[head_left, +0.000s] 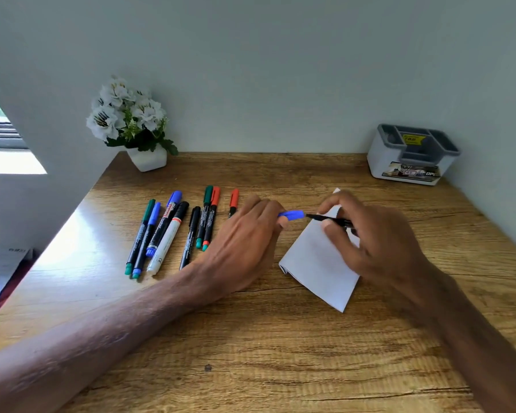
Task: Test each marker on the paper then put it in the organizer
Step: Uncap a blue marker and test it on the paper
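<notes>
My left hand (248, 242) pinches a blue cap (292, 215), a small gap away from the tip of a black-barrelled marker (331, 220). My right hand (367, 234) grips that marker above a folded white paper (319, 263) lying on the wooden desk (265, 338). Several capped markers (173, 231) in green, blue, black and red lie in a loose row to the left of my hands. A red-capped one (234, 199) is partly hidden behind my left hand. The grey and white organizer (411, 156) stands at the far right corner with nothing visible in its compartments.
A white pot of white flowers (131, 123) stands at the desk's far left corner. Pale walls close in the back and the right side. The desk's left edge drops off toward a window area and floor.
</notes>
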The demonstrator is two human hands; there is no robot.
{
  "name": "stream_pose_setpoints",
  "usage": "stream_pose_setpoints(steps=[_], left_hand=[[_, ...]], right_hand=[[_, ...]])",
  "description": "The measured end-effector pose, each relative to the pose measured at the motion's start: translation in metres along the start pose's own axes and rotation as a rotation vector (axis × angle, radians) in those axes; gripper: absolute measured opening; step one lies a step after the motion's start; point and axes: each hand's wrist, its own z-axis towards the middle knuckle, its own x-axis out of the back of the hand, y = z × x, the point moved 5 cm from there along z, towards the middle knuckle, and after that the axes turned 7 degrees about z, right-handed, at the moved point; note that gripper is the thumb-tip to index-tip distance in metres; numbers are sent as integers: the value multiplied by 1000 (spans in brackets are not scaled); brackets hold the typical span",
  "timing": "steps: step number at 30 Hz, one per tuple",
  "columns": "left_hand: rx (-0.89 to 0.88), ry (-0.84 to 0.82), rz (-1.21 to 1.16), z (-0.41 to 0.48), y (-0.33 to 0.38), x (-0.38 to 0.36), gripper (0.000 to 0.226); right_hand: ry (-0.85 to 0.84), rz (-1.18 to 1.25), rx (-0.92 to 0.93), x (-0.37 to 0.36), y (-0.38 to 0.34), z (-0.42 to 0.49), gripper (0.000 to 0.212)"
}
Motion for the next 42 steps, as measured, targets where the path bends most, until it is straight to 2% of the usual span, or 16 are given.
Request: stream_pose_setpoints(steps=[2, 4, 7, 8, 10, 16, 20, 26, 29, 33, 37, 40, 42], left_hand=[[18, 59, -60, 0, 1, 8, 21], [25, 49, -113, 0, 3, 10, 19], [-3, -73, -224, -2, 4, 1, 13], [-14, -107, -260, -3, 4, -2, 11], [-30, -144, -306, -3, 3, -3, 20], [-53, -243, -359, -4, 4, -6, 30], [-74, -267, -329, -6, 10, -9, 50], [-54, -268, -281, -7, 14, -9, 52], [-70, -267, -315, -9, 19, -9, 41], [-49, -285, -376, -10, 16, -9, 37], [-26, -407, -388, -9, 12, -12, 45], [-49, -497, -416, -11, 12, -12, 60], [-51, -553, -418, -11, 11, -12, 64]], right_hand=[[34, 196, -93, 4, 12, -1, 16], [76, 531, -199, 7, 22, 2, 23], [166, 1025, -297, 13, 27, 7, 39], [176, 1150, -352, 14, 29, 7, 44], [183, 1294, -451, 14, 33, 8, 48], [129, 1329, -521, -2, 27, 6, 29], [171, 1245, -522, -7, 25, 4, 21], [199, 1107, -507, -13, 22, 0, 26], [194, 1040, -568, -24, 24, -3, 24], [177, 1074, -614, -29, 27, -6, 22], [201, 1157, -666, -29, 32, -7, 27], [278, 1232, -677, -25, 32, -7, 26], [356, 1257, -684, -18, 31, -7, 18]])
